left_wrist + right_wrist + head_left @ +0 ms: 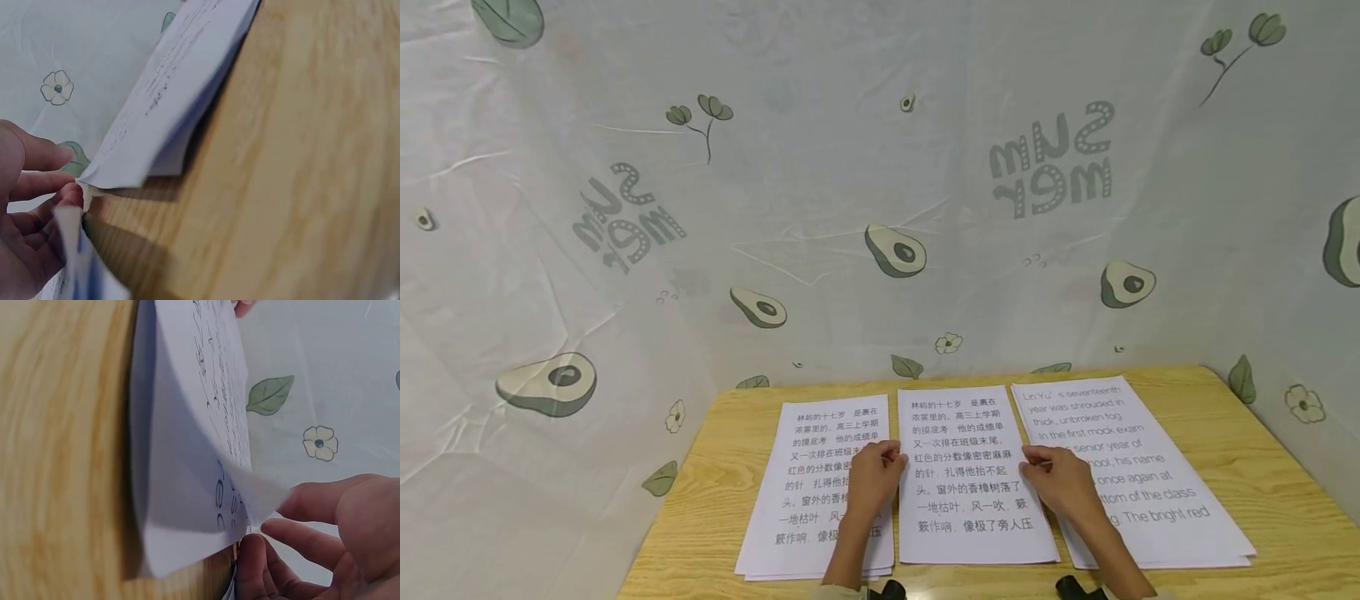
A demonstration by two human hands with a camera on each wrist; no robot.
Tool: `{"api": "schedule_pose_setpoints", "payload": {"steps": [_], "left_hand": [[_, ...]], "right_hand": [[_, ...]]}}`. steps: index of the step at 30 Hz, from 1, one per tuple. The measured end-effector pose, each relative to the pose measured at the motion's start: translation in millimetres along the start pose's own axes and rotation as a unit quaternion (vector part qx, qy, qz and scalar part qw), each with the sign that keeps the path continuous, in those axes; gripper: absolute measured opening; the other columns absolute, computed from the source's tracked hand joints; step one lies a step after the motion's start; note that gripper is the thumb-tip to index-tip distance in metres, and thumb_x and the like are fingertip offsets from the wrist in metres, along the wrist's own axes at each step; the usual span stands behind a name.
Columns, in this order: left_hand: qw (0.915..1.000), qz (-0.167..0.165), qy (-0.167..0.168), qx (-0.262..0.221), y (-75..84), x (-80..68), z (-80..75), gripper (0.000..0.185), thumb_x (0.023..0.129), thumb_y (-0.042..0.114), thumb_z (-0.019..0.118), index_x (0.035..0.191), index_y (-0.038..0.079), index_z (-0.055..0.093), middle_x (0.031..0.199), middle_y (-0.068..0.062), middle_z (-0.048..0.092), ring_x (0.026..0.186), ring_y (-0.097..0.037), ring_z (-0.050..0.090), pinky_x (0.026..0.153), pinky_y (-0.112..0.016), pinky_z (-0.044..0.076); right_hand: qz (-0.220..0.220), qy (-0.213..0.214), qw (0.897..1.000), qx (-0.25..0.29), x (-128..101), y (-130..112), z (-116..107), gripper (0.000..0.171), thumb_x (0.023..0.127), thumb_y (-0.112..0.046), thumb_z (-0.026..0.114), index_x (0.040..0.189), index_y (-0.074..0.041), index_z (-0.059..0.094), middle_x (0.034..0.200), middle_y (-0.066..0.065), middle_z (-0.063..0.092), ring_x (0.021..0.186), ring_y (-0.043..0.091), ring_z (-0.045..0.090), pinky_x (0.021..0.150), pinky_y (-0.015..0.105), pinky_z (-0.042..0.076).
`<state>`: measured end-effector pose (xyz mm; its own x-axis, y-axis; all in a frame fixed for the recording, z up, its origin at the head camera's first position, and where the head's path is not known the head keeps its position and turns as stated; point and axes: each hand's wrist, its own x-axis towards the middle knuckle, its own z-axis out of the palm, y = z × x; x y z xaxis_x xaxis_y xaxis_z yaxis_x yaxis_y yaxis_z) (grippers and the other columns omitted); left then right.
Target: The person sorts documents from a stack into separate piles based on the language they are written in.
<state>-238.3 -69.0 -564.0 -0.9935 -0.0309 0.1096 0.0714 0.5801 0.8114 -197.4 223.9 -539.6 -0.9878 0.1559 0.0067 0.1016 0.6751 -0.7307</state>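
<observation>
Three printed papers lie in a row on the table. At the left edge of the middle sheet of paper (970, 542), with Chinese text, the curled fingertips of my left hand (874, 479) pinch the margin; the left wrist view has the sheet (134, 153) rising to them. My right hand (1063, 482) pinches the same sheet's right edge, which bends upward between its fingers in the right wrist view (272, 494). More paper shows beneath it there. The left hand overlaps the left paper stack (820, 467), also in Chinese; the right hand covers part of the English-text stack (1157, 467).
The papers rest on a light wooden table (692, 517). Behind and to both sides hangs a pale curtain (820, 167) with avocado, leaf and flower prints. Sheets in the left and right stacks sit slightly out of line at their near edges.
</observation>
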Motion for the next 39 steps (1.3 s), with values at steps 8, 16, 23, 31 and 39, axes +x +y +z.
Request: {"api": "schedule_pose_setpoints", "payload": {"steps": [8, 16, 23, 31, 39], "left_hand": [[1.0000, 0.007, 0.002, -0.003, 2.7, 0.3, -1.7, 0.031, 0.096, 0.016, 0.077, 0.125, 0.005, 0.078, 0.096, 0.002, 0.069, 0.085, -0.009, 0.061, 0.069, -0.020, 0.052], [0.9997, 0.009, -0.003, -0.024, 7.0, -2.1, -2.7, 0.032, 0.094, 0.011, 0.079, 0.126, 0.007, 0.078, 0.098, 0.001, 0.070, 0.085, -0.010, 0.061, 0.070, -0.020, 0.051], [0.9983, 0.014, -0.005, -0.056, 9.8, -2.7, -2.3, 0.035, 0.091, 0.003, 0.079, 0.126, 0.004, 0.077, 0.100, -0.003, 0.072, 0.086, -0.010, 0.065, 0.071, -0.018, 0.054], [0.9977, 0.009, 0.001, -0.066, 10.5, -2.1, -2.7, 0.037, 0.089, -0.004, 0.077, 0.125, 0.004, 0.077, 0.102, -0.006, 0.075, 0.085, -0.008, 0.066, 0.071, -0.018, 0.056], [0.9965, 0.006, 0.006, -0.083, 7.3, -0.1, -12.5, 0.038, 0.088, -0.006, 0.077, 0.125, 0.004, 0.077, 0.105, -0.007, 0.076, 0.088, -0.011, 0.070, 0.074, -0.020, 0.059]], "right_hand": [[-0.008, 0.013, 1.000, -0.001, -4, -4, -1, 0.039, 0.097, -0.015, 0.071, 0.132, 0.003, 0.073, 0.122, 0.024, 0.074, 0.106, 0.036, 0.073, 0.079, 0.036, 0.056], [-0.022, 0.022, 0.999, 0.018, -7, -10, -2, 0.039, 0.095, -0.011, 0.072, 0.132, 0.002, 0.073, 0.117, 0.020, 0.077, 0.104, 0.033, 0.075, 0.082, 0.035, 0.056], [-0.025, 0.021, 0.999, 0.032, -7, -11, -3, 0.040, 0.095, -0.008, 0.072, 0.133, 0.003, 0.072, 0.114, 0.017, 0.078, 0.101, 0.030, 0.076, 0.080, 0.027, 0.055], [-0.019, 0.011, 0.999, 0.050, -7, -12, -5, 0.039, 0.097, -0.007, 0.071, 0.135, 0.001, 0.071, 0.116, 0.015, 0.077, 0.103, 0.028, 0.074, 0.082, 0.024, 0.053], [-0.001, -0.007, 0.996, 0.087, -7, -14, -9, 0.041, 0.099, -0.010, 0.070, 0.139, 0.000, 0.068, 0.124, 0.018, 0.075, 0.114, 0.033, 0.073, 0.080, 0.019, 0.053]]}}
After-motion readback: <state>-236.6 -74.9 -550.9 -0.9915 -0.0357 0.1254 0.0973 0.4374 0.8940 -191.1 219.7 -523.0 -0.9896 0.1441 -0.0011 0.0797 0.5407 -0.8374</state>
